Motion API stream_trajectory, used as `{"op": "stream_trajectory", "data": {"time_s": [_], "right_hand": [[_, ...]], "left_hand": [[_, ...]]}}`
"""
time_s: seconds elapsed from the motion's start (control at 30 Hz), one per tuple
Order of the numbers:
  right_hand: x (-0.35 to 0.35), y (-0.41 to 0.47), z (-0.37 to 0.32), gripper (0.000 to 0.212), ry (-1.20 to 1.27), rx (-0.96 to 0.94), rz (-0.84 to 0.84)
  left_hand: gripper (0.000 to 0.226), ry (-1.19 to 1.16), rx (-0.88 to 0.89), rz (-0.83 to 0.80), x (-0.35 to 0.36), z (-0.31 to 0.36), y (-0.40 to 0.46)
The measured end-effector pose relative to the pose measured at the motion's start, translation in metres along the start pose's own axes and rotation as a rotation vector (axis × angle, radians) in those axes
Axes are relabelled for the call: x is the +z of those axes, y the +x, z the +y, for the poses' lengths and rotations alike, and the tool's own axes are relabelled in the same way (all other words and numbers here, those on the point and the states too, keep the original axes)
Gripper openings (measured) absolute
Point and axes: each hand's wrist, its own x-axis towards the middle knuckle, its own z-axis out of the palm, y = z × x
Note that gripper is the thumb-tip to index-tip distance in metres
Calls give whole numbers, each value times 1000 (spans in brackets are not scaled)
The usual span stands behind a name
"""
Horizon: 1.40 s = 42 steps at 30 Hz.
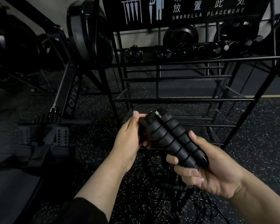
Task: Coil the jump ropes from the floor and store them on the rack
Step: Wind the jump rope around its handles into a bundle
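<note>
Two black ribbed jump rope handles (171, 138) lie side by side, with thin cord wound around them in rings. My right hand (205, 168) grips their lower ends. My left hand (129, 136) holds their upper left side, thumb on top, fingers curled behind. Beneath my hands, a tangle of black jump ropes (173, 198) lies on the speckled floor. Straight ahead stands the black metal rack (191, 59). Several coiled ropes (162, 53) with handles rest on its upper shelf.
A sign reading "UMBRELLA PLACEMENT" (184, 8) tops the rack. A rowing machine (68, 94) with footplates stands to the left. Dark round equipment sits behind it. The rack's lower bars (181, 99) cross in front of my hands.
</note>
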Motion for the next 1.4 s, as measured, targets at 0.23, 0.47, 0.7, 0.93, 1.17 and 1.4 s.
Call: {"op": "stream_trajectory", "data": {"time_s": [0.23, 0.47, 0.7, 0.93, 1.17, 1.4], "right_hand": [[2, 2, -3, 57, -56, -165, 233], [24, 8, -2, 18, -710, -173, 770], [14, 9, -4, 16, -1319, -25, 876], [-1, 2, 0, 26, -1625, 326, 802], [8, -5, -11, 14, -1498, 459, 446], [14, -14, -21, 35, -1190, 323, 169]], "left_hand": [[29, 413, -16, -130, 32, -16, -3], [27, 1044, -4, -222, 29, -12, -1], [31, 1256, 61, -294, 19, -13, -2], [14, 1264, 127, -533, 8, 4, -7], [17, 1091, 56, -691, -6, 18, -6], [14, 541, -34, -749, -18, 28, -7]]}}
